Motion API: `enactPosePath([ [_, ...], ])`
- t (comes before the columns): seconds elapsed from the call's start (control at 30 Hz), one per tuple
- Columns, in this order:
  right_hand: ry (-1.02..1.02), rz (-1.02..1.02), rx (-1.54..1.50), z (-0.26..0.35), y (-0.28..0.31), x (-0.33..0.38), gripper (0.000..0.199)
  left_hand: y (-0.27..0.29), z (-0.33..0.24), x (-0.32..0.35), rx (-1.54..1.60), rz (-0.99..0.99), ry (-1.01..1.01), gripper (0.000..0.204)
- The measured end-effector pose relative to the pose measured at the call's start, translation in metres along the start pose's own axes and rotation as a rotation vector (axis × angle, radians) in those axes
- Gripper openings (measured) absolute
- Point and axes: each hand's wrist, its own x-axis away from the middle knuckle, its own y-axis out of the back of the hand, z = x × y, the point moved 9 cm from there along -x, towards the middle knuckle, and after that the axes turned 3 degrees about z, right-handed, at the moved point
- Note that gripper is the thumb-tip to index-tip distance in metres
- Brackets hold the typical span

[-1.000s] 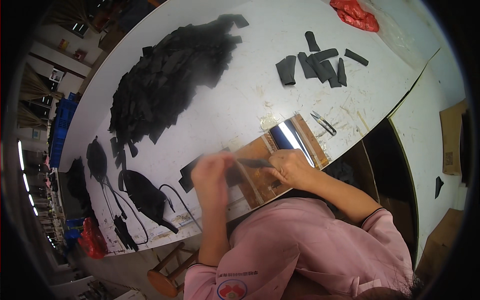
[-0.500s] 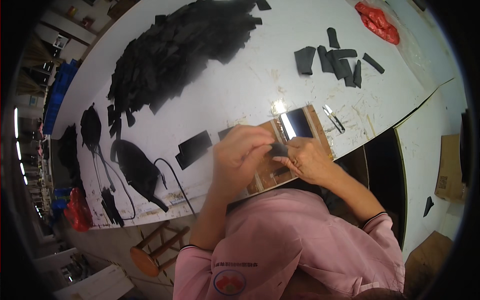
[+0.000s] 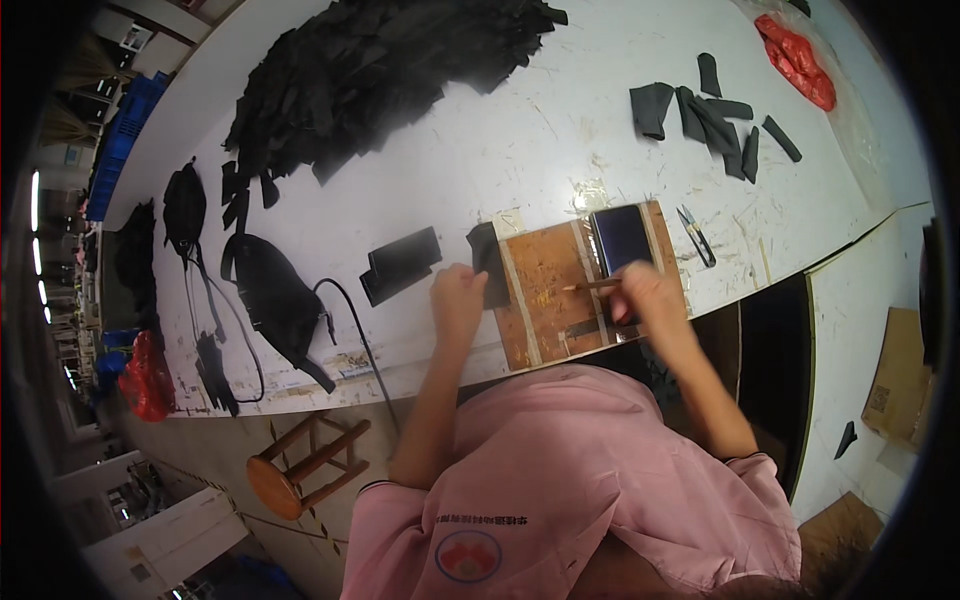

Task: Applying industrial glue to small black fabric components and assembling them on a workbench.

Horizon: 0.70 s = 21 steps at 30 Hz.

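My left hand (image 3: 458,305) is closed, its fingertips pinching the near left edge of a black fabric piece (image 3: 490,262). That piece lies at the left side of a brown wooden board (image 3: 545,270) banded with tape strips. Over the board, my right hand (image 3: 648,298) is closed around a thin brown pencil (image 3: 590,286), whose tip points left. Partly behind the right hand, a dark blue, glossy rectangular plate (image 3: 622,236) rests on the board's right part. A small dark strip (image 3: 580,328) shows near the board's front edge.
Black pieces form a large heap (image 3: 370,80) at the back. Two flat black pieces (image 3: 403,262) lie left of the board, near black pouches (image 3: 275,300) with cords. Thread snips (image 3: 697,238) and rolled black pieces (image 3: 715,120) are to the right. A wooden stool (image 3: 300,465) stands below the table.
My hands have moved apart from over the board, where they held a small dark piece together. The left is now at the fabric's edge; the right now shows a pencil. The view has shifted slightly.
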Motion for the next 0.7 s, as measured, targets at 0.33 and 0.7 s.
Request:
enactPosePath([
  [0.33,0.108,0.09,0.141,-0.012,-0.072,0.02,0.047,-0.036,-0.045,0.07,1.697,0.553,0.838,0.008],
  [0.7,0.372,-0.194,0.125,0.007,-0.048,0.027,0.01,-0.029,-0.086,0.084,1.58,0.501,0.553,0.032],
])
